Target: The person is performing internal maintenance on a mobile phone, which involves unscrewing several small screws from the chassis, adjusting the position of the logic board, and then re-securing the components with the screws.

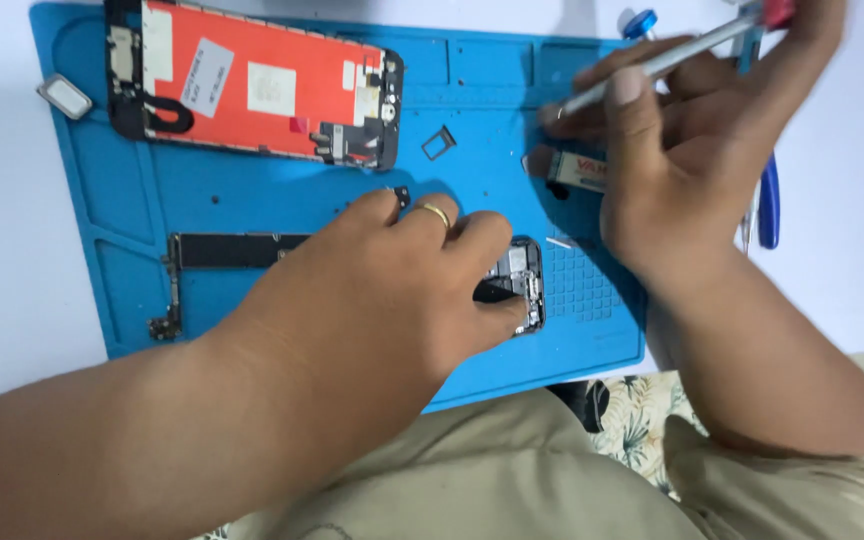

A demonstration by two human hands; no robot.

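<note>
My left hand, a ring on one finger, presses down on an opened phone body lying on the blue repair mat; only the phone's right end shows past my fingers. My right hand is raised over the mat's upper right and grips a thin silver screwdriver with a red cap, its tip pointing down-left toward the mat. A long dark circuit board lies left of my left hand.
A detached phone screen with an orange-red back lies at the mat's top left. A small SIM tray sits mid-mat. A small metal part rests off the mat's left corner. Blue-handled tools lie right of the mat.
</note>
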